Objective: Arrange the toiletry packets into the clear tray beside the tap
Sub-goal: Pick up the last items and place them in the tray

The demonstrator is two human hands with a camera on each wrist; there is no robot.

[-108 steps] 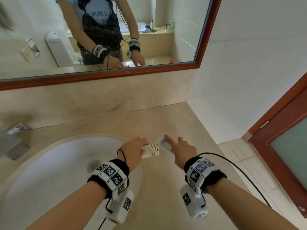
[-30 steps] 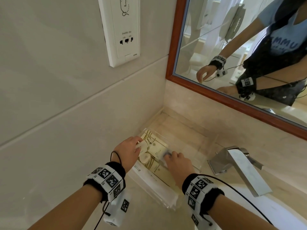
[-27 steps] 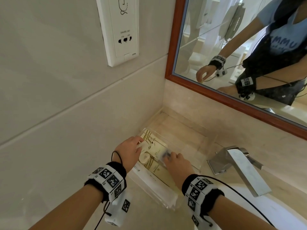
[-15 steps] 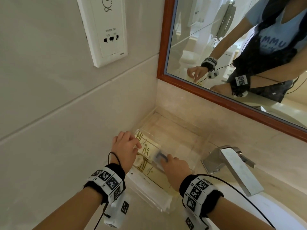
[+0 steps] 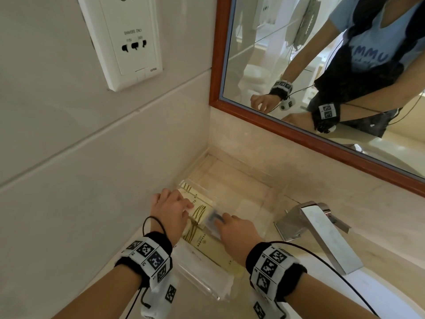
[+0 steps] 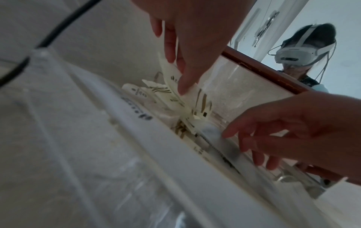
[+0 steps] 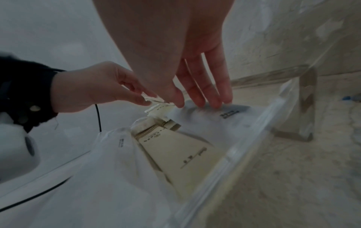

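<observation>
A clear tray [image 5: 277, 199] stands in the counter's corner, left of the tap [image 5: 322, 229]. Several cream packets with gold stripes [image 5: 201, 210] and a frosted white packet [image 5: 202, 270] lie in it. My left hand [image 5: 185, 207] pinches the edge of one cream packet [image 6: 175, 86] at the tray's wall side, thumb against fingers [image 7: 140, 98]. My right hand [image 5: 222, 221] lays straight fingers [image 7: 216, 100] on a frosted packet with a dark item inside [image 5: 213, 218], inside the tray wall [image 7: 254, 131]. The right hand [image 6: 234, 138] reaches in from the tap side.
A tiled wall with a shaver socket [image 5: 131, 42] rises directly left of the tray. A wood-framed mirror [image 5: 322, 65] hangs behind it. The white basin [image 5: 379, 295] curves at the lower right, under the tap's spout.
Both hands came from the counter right of the basin to the tray. Over the last second the left hand shifted its cream packet toward the wall side, while the right hand stayed on the frosted packet.
</observation>
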